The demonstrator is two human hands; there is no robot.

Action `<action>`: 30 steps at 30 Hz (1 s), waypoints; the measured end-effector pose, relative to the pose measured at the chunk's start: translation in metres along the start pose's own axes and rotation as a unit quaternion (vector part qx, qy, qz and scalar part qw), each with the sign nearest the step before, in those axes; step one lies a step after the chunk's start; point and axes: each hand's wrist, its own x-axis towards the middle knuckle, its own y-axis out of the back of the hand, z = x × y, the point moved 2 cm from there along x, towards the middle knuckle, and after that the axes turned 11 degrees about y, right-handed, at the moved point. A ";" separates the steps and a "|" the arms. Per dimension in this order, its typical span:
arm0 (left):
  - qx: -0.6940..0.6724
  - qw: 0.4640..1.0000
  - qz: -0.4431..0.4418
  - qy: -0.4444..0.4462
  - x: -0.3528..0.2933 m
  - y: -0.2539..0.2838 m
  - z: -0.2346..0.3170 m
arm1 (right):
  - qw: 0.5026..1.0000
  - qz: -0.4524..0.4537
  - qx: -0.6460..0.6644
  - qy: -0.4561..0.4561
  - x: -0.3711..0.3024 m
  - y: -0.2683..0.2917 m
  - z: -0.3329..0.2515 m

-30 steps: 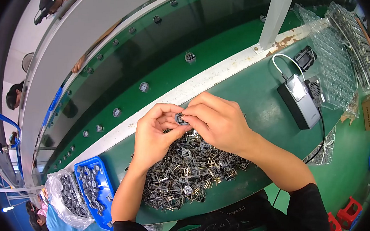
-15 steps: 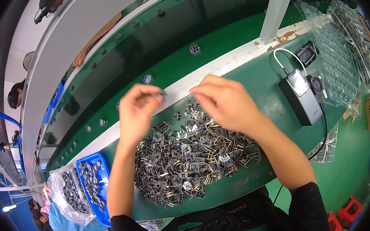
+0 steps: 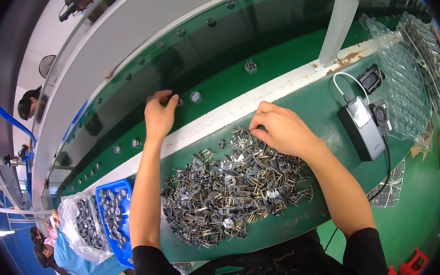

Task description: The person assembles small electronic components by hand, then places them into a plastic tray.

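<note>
My left hand (image 3: 160, 114) reaches over the green conveyor belt (image 3: 223, 91), thumb and index finger apart. Just right of its thumb is a small grey part (image 3: 180, 102), partly hidden by the hand. A round grey-and-white part (image 3: 195, 97) lies further right on the belt. My right hand (image 3: 281, 129) hovers at the far edge of a pile of small dark electrical parts with metal pins (image 3: 231, 190). Its fingers are curled with thumb and index pinched together; what they hold, if anything, is hidden.
A blue tray (image 3: 125, 218) and a clear bag (image 3: 69, 229) hold grey pieces at left. A power bank (image 3: 359, 129) with a white cable stands right, near clear plastic trays (image 3: 397, 79). A white post (image 3: 337, 30) rises from the rail. Other people sit beyond the belt.
My left hand has moved from above the rail out over the belt, its pinch on a small grey part loosened. My right hand stays by the pile. Belt parts have shifted rightward in view.
</note>
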 end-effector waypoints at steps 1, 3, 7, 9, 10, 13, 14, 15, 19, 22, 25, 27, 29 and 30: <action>0.027 0.999 -0.001 -0.037 -0.010 -0.005 0.021 | 1.000 -0.008 -0.005 -0.020 -0.003 0.002 0.005; 0.032 0.988 -0.015 -0.149 -0.018 -0.012 0.038 | 0.999 -0.014 -0.008 -0.032 -0.002 0.005 0.006; 0.077 0.970 -0.099 -0.207 -0.016 -0.020 0.050 | 1.000 -0.003 -0.008 -0.018 -0.002 0.004 0.003; 0.076 0.970 -0.124 -0.193 -0.013 -0.022 0.050 | 1.000 0.004 -0.011 -0.008 0.000 0.003 -0.001; 0.075 0.970 -0.121 -0.196 -0.013 -0.022 0.053 | 0.999 -0.007 -0.014 -0.029 0.000 0.002 -0.002; 0.082 0.975 -0.123 -0.163 -0.018 -0.016 0.061 | 0.998 -0.021 -0.021 -0.049 -0.002 0.001 -0.004; 0.081 0.975 -0.122 -0.169 -0.025 -0.013 0.068 | 0.998 -0.027 -0.023 -0.052 -0.004 0.001 -0.003; 0.016 0.984 -0.128 -0.119 -0.032 -0.007 0.073 | 0.998 -0.032 -0.026 -0.049 -0.004 0.002 -0.002; -0.162 0.971 -0.162 -0.065 -0.058 0.010 0.068 | 0.998 -0.032 0.026 -0.054 -0.001 0.006 -0.004; -0.207 0.958 -0.184 -0.074 -0.072 0.025 0.066 | 0.999 0.032 0.000 -0.026 0.000 0.010 -0.008; -0.367 0.886 -0.280 0.048 -0.083 0.035 0.073 | 0.981 0.128 -0.138 0.053 -0.004 0.018 -0.008; -0.389 0.869 -0.304 0.039 -0.087 0.034 0.069 | 0.985 0.093 -0.140 0.046 -0.006 0.012 -0.002; -0.403 0.854 -0.327 0.007 -0.090 0.031 0.067 | 0.987 0.059 -0.146 0.033 -0.005 0.009 0.001; -0.408 0.852 -0.328 0.008 -0.091 0.030 0.066 | 0.993 0.078 -0.090 0.015 -0.004 0.009 0.002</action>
